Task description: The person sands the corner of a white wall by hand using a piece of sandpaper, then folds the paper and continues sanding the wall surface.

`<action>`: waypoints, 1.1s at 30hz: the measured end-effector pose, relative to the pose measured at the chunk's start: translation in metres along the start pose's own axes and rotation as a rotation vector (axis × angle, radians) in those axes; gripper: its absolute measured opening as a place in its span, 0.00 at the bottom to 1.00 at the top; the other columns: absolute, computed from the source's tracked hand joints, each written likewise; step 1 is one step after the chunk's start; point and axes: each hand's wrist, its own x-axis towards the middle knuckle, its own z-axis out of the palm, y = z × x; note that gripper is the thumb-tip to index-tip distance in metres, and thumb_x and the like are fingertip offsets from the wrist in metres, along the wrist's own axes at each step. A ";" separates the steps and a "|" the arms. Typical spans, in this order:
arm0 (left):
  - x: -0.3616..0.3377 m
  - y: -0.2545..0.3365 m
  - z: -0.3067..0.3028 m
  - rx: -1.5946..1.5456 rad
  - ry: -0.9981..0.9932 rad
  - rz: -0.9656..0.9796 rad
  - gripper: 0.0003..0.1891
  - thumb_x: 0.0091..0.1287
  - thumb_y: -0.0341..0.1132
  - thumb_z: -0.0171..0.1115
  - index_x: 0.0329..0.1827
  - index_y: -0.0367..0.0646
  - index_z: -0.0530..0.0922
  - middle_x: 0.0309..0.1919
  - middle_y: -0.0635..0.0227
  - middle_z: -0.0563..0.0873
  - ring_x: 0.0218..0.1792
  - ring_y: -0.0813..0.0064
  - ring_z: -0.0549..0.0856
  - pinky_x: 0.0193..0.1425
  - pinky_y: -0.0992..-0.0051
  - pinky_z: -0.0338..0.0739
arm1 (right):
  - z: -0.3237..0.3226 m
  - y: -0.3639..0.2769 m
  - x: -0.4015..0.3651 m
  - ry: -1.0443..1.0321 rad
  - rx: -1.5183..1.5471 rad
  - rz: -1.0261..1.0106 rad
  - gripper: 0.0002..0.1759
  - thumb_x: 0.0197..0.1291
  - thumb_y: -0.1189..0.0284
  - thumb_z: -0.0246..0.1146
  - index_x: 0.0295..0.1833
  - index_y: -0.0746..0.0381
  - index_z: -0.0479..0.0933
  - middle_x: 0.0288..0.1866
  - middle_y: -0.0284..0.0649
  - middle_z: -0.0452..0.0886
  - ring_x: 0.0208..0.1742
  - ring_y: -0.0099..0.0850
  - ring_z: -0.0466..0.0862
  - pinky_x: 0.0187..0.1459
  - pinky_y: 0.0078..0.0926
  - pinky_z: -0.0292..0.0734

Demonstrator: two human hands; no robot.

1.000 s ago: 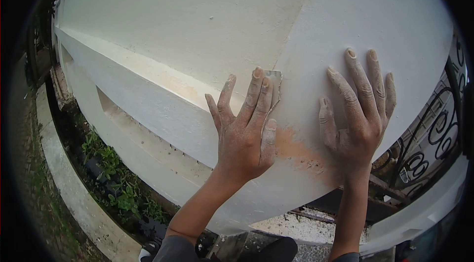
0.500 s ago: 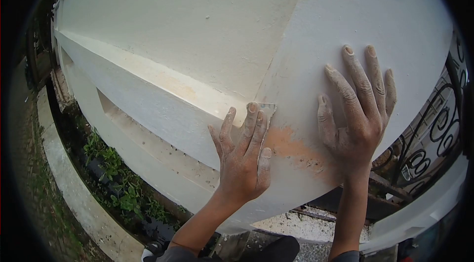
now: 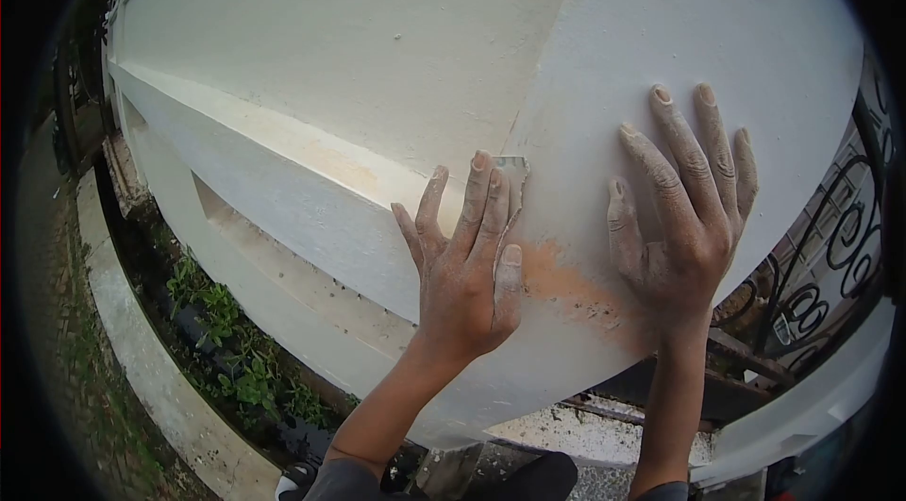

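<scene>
My left hand, dusty with white powder, presses a piece of sandpaper against the white wall, near the corner where the ledge meets the smooth face. Only the paper's top and right edge show beyond the fingers; the thumb lies along its lower right. Flat on the wall to the right rests my right hand, fingers spread, holding nothing. Between the two hands is an orange-brown patch with rough, pitted spots.
Black curled ironwork stands at the right. Green plants grow in a wet ditch at the lower left, beside a concrete kerb. A speckled white ledge lies below the wall.
My left hand has slid up the wall with the sandpaper, away from the orange-brown patch. My right hand stays in nearly the same place.
</scene>
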 end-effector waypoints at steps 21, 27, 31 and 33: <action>-0.015 0.001 -0.007 0.064 -0.062 -0.020 0.32 0.61 0.36 0.47 0.72 0.40 0.59 0.75 0.62 0.55 0.73 0.42 0.45 0.68 0.34 0.25 | 0.000 0.000 0.000 0.006 0.013 0.008 0.19 0.48 0.73 0.65 0.48 0.48 0.82 0.63 0.30 0.76 0.72 0.33 0.64 0.74 0.45 0.49; -0.031 0.001 -0.002 0.012 -0.082 -0.039 0.32 0.62 0.35 0.47 0.73 0.43 0.58 0.75 0.64 0.55 0.74 0.42 0.44 0.68 0.34 0.24 | 0.001 0.001 -0.001 0.012 0.015 -0.002 0.19 0.47 0.73 0.65 0.48 0.48 0.82 0.63 0.30 0.76 0.72 0.33 0.64 0.74 0.44 0.49; -0.039 0.000 -0.001 0.067 -0.113 -0.019 0.34 0.61 0.35 0.49 0.74 0.44 0.57 0.76 0.64 0.54 0.74 0.41 0.43 0.67 0.33 0.23 | 0.001 0.001 -0.002 0.014 0.015 0.002 0.19 0.47 0.73 0.65 0.48 0.47 0.82 0.63 0.30 0.76 0.72 0.33 0.64 0.74 0.44 0.49; -0.013 -0.001 -0.004 0.068 -0.059 -0.006 0.34 0.61 0.35 0.49 0.74 0.44 0.57 0.76 0.64 0.53 0.74 0.39 0.42 0.66 0.32 0.22 | 0.001 0.001 -0.001 0.016 0.016 0.000 0.18 0.47 0.73 0.65 0.47 0.47 0.82 0.63 0.30 0.76 0.72 0.33 0.64 0.74 0.44 0.49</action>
